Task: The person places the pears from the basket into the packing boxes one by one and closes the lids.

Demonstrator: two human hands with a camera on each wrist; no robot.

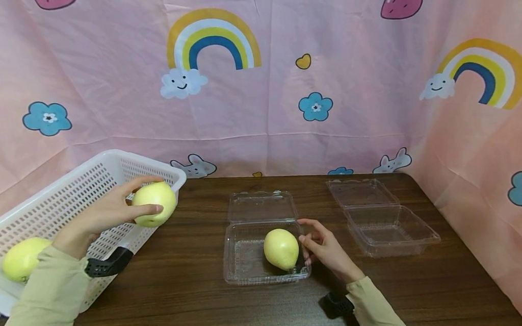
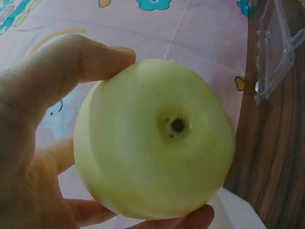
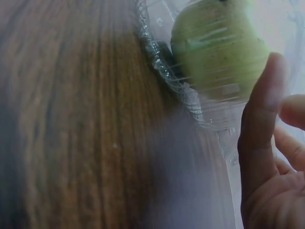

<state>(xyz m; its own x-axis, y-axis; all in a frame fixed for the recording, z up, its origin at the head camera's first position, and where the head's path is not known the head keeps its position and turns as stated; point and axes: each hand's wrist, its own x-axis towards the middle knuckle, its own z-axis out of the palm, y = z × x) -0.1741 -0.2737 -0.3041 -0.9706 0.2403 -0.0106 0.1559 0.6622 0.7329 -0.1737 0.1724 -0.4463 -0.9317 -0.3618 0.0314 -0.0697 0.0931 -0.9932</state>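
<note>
My left hand (image 1: 123,202) grips a yellow-green pear (image 1: 155,204) over the right end of the white basket. Fingers and thumb wrap its sides, and its dimpled end faces the camera in the left wrist view. Another pear (image 1: 281,249) rests in the right part of an open clear plastic box (image 1: 245,259). At that box's right edge, my right hand (image 1: 325,250) holds the rim between thumb and fingers. Through the clear wall the pear (image 3: 219,52) shows close to the thumb in the right wrist view.
The white perforated basket (image 1: 52,200) stands at the left with a pear (image 1: 25,259) inside. To the right is a second clear plastic box (image 1: 390,227), its lid open toward the back. A printed cloth (image 1: 282,79) hangs behind the brown wooden table (image 1: 185,312).
</note>
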